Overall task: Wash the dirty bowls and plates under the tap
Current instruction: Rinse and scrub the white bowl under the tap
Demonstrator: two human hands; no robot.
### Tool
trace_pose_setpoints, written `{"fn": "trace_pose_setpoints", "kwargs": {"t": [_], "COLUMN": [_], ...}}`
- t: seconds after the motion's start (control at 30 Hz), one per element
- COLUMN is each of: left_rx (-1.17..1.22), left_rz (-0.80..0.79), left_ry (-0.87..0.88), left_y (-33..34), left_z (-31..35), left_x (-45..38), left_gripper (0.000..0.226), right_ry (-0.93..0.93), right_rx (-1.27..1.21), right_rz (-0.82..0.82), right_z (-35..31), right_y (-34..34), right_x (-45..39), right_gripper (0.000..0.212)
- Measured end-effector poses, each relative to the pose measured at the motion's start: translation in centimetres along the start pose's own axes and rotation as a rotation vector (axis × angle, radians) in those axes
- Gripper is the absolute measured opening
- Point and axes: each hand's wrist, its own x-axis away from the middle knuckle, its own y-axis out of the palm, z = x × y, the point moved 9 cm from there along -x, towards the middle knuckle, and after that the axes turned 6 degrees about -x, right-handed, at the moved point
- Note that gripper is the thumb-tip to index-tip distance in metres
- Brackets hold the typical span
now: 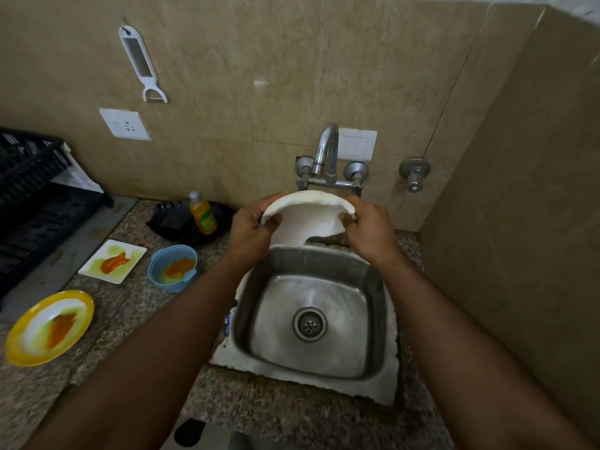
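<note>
Forearms fill foreground | left hand [251, 227] and right hand [367, 227] each pinch opposite rims of white bowl [305, 219], tilted under tap [326, 151] over steel sink [311, 319] | risk, I judge: wet glossy rim slips, drops into basin | left of grip: blue bowl [172, 267], square plate [112, 261], yellow plate [48, 326], all orange-smeared

The held bowl [305, 219] was plain white. The round plate [48, 328] had a yellow rim; the square plate [112, 261] was white, the small bowl [172, 267] blue, all smeared orange.
</note>
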Motion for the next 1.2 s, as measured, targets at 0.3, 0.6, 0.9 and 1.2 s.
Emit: {"fn": "trace_pose_setpoints", "kwargs": {"t": [0.3,0.6,0.9,1.2], "left_rx": [-0.021,-0.022,-0.152,-0.045], "left_rz": [0.043,0.02,-0.104,-0.157], "left_ry": [0.048,-0.006,-0.344,-0.68], "left_y": [-1.0,-0.4,0.6,1.5], "left_z": [1.4,-1.2,-6.1,-9.4], "left_x": [-0.1,0.2,3.3,7.8], "left_gripper": [0.042,0.039,0.027,0.026], "right_ry": [-0.111,-0.128,-0.071,0.804], "right_rx": [0.022,0.026,0.139,-0.433], "right_rz": [0.058,0.037,-0.069,-0.32], "right_z": [-1.7,-0.9,1.2,8.6], "right_y": [-1.2,0.1,4.0,8.8], "right_x": [-0.3,-0.1,0.6,4.7], "right_gripper": [0.042,0.036,0.034,0.032]}}
